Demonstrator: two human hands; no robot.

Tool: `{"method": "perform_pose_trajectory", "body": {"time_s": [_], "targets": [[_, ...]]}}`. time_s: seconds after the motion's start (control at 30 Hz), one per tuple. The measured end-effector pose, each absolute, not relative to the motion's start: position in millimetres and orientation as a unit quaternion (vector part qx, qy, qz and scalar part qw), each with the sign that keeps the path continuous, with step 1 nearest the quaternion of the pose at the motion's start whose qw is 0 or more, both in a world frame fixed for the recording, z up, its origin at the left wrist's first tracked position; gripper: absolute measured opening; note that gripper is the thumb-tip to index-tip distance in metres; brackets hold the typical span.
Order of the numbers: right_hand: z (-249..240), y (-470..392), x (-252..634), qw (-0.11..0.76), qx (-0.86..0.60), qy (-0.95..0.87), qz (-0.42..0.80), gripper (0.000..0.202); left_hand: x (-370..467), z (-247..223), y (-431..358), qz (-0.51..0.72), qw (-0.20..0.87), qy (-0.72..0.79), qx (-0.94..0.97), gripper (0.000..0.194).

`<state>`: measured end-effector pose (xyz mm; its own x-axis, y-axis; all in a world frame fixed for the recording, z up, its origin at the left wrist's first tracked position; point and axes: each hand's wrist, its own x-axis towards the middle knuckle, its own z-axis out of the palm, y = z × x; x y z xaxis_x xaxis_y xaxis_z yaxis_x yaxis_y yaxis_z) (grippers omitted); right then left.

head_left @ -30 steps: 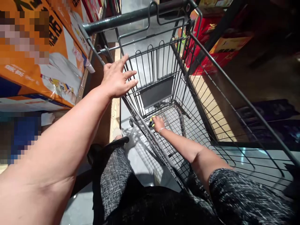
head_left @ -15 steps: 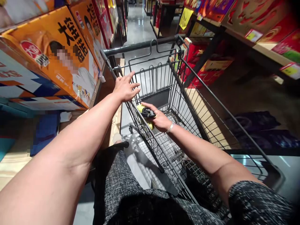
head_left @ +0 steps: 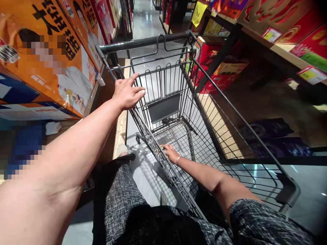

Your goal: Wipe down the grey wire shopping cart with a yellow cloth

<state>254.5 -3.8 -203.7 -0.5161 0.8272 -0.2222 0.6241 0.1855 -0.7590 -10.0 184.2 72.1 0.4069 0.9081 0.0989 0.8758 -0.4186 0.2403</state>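
Note:
A wire shopping cart [head_left: 165, 109] stands in front of me, its basket reaching down toward my legs. My left hand [head_left: 129, 92] rests on the near left rim of the cart, fingers spread and stretched forward. Down inside the basket, close to its left wire wall, is my right hand [head_left: 170, 153] with a thin bracelet at the wrist. Its fingers are bent around a small yellow-and-black item [head_left: 162, 148], of which only a bit of yellow shows between hand and wires. What kind of item it is, I cannot make out.
Orange cartons [head_left: 48, 51] are stacked on the left, close to the cart. Along the right runs a shelf [head_left: 283, 51] with red gift boxes [head_left: 222, 76] below and price tags on its edge. A tiled aisle floor [head_left: 145, 20] stretches ahead between racks.
My right hand has gone lower into the basket with the yellow-and-black item, now mostly hidden. My left hand keeps its place on the rim. The view has shifted slightly right.

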Motion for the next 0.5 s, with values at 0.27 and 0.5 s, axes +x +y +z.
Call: {"method": "perform_pose_trajectory", "body": {"time_s": [0.27, 0.5], "targets": [[-202, 21, 304, -0.147, -0.558, -0.772, 0.266, 0.053, -5, 77, 181, 0.080, 0.100, 0.540, 0.832, 0.107], [-206, 3, 273, -0.148, -0.612, -0.723, 0.286, 0.062, -6, 78, 179, 0.089, 0.063, 0.539, 0.836, 0.088]]}}
